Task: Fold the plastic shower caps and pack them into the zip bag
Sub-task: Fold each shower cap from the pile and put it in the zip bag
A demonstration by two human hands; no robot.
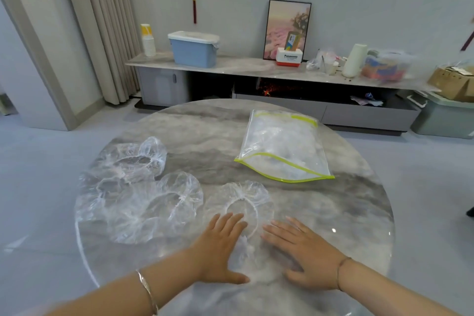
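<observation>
A clear plastic shower cap (239, 200) lies spread flat on the round marble table (359, 200), elastic ring up. My left hand (220, 246) and my right hand (302, 251) press flat on its near part, fingers straight, one on each side. Several more clear shower caps (143, 187) lie bunched at the table's left. A clear zip bag (284, 149) with a yellow-green edge lies at the back right, its mouth open toward me, with crumpled clear plastic inside.
Beyond the table runs a low cabinet (230, 67) with a blue lidded bin (193, 49), paper cups, a framed picture (287, 28), a white box and clutter. Storage bins (446, 115) stand on the floor at the right.
</observation>
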